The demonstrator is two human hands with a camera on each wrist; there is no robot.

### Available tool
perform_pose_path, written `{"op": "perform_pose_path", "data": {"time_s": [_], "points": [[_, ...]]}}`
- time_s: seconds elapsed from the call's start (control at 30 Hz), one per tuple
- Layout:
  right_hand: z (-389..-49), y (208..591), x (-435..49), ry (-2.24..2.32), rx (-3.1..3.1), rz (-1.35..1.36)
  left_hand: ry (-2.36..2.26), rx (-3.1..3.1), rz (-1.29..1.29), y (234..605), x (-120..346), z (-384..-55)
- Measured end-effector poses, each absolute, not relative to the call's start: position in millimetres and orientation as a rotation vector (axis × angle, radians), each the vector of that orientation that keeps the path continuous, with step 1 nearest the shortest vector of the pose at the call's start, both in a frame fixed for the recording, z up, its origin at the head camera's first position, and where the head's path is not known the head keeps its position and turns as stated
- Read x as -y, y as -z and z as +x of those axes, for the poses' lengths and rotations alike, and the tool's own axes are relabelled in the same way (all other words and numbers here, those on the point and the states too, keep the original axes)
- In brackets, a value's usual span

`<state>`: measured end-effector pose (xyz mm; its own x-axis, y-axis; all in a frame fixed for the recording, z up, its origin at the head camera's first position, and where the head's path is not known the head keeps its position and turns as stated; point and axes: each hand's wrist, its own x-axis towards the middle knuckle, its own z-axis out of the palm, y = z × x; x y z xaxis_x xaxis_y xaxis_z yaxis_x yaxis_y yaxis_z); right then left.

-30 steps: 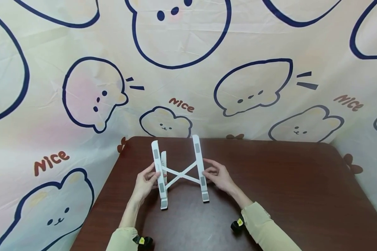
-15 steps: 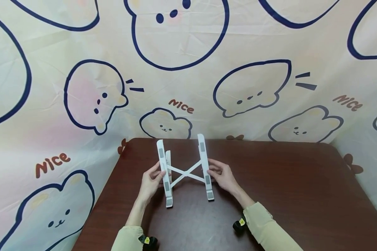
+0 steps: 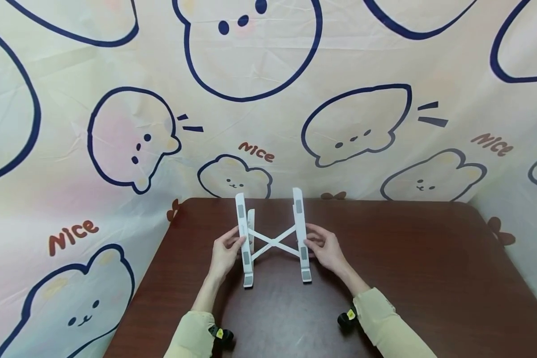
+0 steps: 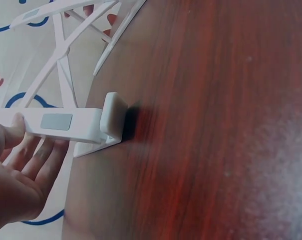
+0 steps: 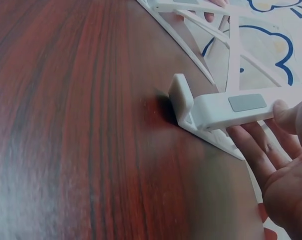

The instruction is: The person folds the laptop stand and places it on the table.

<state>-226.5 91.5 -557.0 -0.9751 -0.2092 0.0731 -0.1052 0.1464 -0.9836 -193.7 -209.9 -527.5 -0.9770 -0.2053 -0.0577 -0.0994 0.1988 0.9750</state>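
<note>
A white folding laptop stand (image 3: 274, 242) is unfolded on the table, its two side rails joined by crossed bars. Grey pads line the top of each rail. My left hand (image 3: 224, 254) grips the left rail (image 4: 83, 124), thumb on top and fingers beneath, as the left wrist view shows. On the other side, my right hand (image 3: 328, 251) holds the right rail (image 5: 215, 110) in the same way. At each rail's near end a small lip (image 5: 180, 97) stands up. Some fingertips are hidden under the rails.
The dark brown wooden table (image 3: 407, 268) spreads around the stand, widest on the right. Behind it hangs a pale cloth (image 3: 259, 119) with cartoon bears. Black wrist cameras (image 3: 346, 320) sit at both sleeves.
Both hands have shifted the laptop stand to the right and slightly away from me across the table. Their grip on the two rails looks the same.
</note>
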Motion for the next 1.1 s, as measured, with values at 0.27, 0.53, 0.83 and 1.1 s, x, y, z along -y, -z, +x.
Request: {"op": "perform_pose_path", "data": {"time_s": [0.27,0.53,0.83,1.1], "points": [[-227.0,559.2,-98.6,1.957,-2.342,-0.3,1.941,2.386,0.286,525.7,208.0,-199.3],[-224.6,557.0,-106.1,1.969,-2.351,-0.301,2.001,2.359,0.244,526.2,204.2,-200.5],[-223.3,557.5,-118.0,1.949,-2.388,-0.29,1.98,2.352,0.198,528.1,192.9,-203.7],[-222.2,558.7,-125.1,1.917,-2.414,-0.252,2.002,2.339,0.171,527.5,184.2,-204.8]]}}
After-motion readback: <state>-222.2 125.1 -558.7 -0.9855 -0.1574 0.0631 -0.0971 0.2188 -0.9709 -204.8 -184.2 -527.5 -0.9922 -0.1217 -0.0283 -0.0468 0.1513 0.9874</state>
